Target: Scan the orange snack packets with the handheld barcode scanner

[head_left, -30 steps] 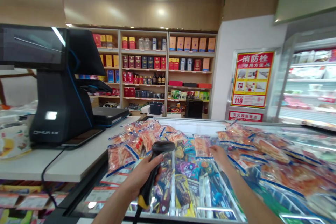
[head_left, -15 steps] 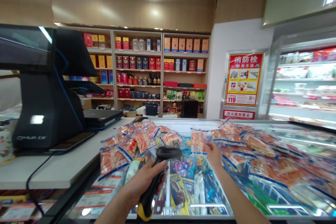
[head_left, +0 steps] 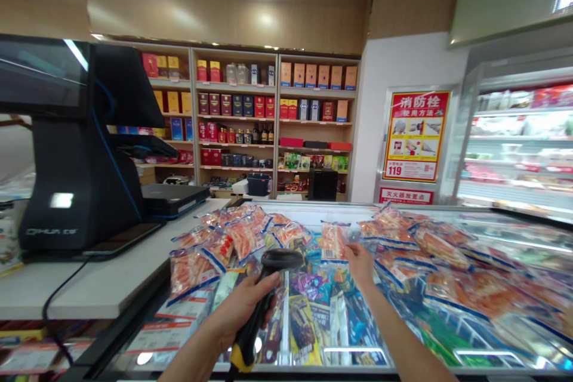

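My left hand point(head_left: 250, 304) is closed around the grip of a black and yellow barcode scanner point(head_left: 282, 259), whose head points forward. My right hand point(head_left: 359, 265) pinches the right edge of a clear snack packet point(head_left: 334, 240) with orange-pink contents, a blue border and a barcode facing me. The packet is held up beyond the scanner head, apart from it. Similar packets lie in a pile on the left point(head_left: 197, 265) and another on the right point(head_left: 470, 286), on the glass top of a freezer point(head_left: 286, 364). Colourful wrapped goods point(head_left: 308, 322) show through the glass.
On the white counter point(head_left: 147, 274) at left stand a black point-of-sale terminal point(head_left: 76, 179) and its cable. Shelves point(head_left: 277, 92) of boxes and bottles line the back wall. A red fire hydrant sign point(head_left: 416, 136) and a lit display fridge point(head_left: 519, 137) are at right.
The scanner and my left hand have shifted slightly left. The packet in my right hand has also moved a little left, its barcode side still facing me. The piles look unchanged.
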